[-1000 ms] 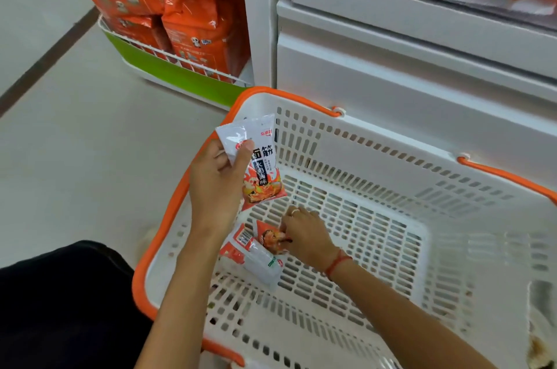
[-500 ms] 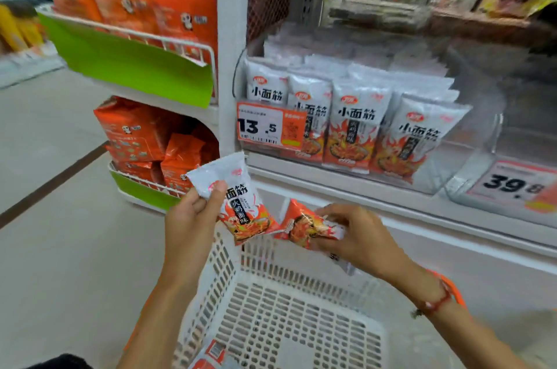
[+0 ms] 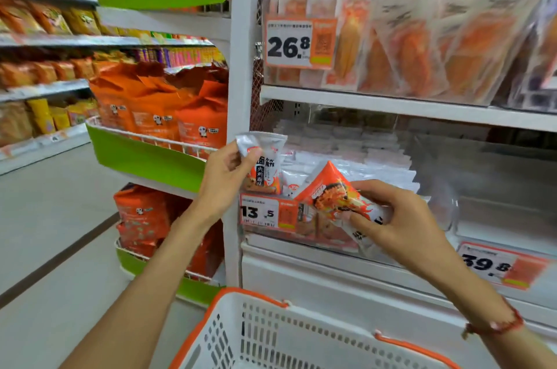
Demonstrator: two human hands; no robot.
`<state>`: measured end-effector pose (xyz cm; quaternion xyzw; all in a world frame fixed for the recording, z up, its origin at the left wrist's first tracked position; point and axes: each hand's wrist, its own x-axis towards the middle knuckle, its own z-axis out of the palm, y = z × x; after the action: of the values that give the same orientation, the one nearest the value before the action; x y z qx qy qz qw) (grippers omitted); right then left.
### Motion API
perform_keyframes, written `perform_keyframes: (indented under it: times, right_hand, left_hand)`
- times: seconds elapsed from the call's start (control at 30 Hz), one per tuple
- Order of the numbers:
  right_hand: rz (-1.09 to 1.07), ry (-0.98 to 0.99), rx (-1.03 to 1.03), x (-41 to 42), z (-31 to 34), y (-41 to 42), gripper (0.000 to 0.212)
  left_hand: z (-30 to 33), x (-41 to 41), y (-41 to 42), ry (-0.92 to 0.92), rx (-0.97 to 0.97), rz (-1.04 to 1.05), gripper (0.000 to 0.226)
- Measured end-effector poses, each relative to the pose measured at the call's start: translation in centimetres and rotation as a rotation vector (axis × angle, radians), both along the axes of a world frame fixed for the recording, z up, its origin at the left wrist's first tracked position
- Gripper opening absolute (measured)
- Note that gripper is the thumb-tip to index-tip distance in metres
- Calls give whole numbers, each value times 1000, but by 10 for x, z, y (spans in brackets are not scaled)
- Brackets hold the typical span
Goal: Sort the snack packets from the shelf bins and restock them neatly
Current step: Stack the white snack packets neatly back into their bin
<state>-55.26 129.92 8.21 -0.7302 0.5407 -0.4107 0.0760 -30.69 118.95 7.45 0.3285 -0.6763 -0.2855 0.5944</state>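
Observation:
My left hand (image 3: 224,180) grips a white and orange snack packet (image 3: 265,165) by its top, upright in front of the clear shelf bin (image 3: 304,227) with the 13.5 price tag (image 3: 259,211). My right hand (image 3: 401,222) holds a second packet (image 3: 334,198), tilted with its orange end pointing up-left, just in front of the same bin. Rows of matching white packets (image 3: 361,157) fill that bin behind both hands.
A white basket with an orange rim (image 3: 259,329) sits below my arms. A white shelf post (image 3: 241,67) splits this bay from green-fronted racks of orange bags (image 3: 162,115) on the left. An upper shelf (image 3: 391,106) carries pale packets; a 39.8 tag (image 3: 497,266) marks the right-hand bin.
Both hands have risen from the basket to the shelf bin, each carrying its packet. The view has tilted up from the basket to the shelves.

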Motion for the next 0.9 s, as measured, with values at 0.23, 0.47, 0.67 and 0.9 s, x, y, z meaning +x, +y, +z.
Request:
perform_keyframes:
  times: [0.23,0.47,0.67,0.9]
  right_hand:
    - [-117,72,-30,-6,-8,-13,42]
    - [-137,-28,-64,-9,-14,-24,39]
    - [-118,-6,-37,-9,-18,-23,41]
    - [-269,340,-154,-20,-8,-17,38]
  left_hand:
    - [5,30,-6,-519,79,21,22]
    - [-3,7,-21,-528,55,165,31]
    - [26,6,-31,-1039,184,210,46]
    - [58,-3,-18,-1043,-118,141,68]
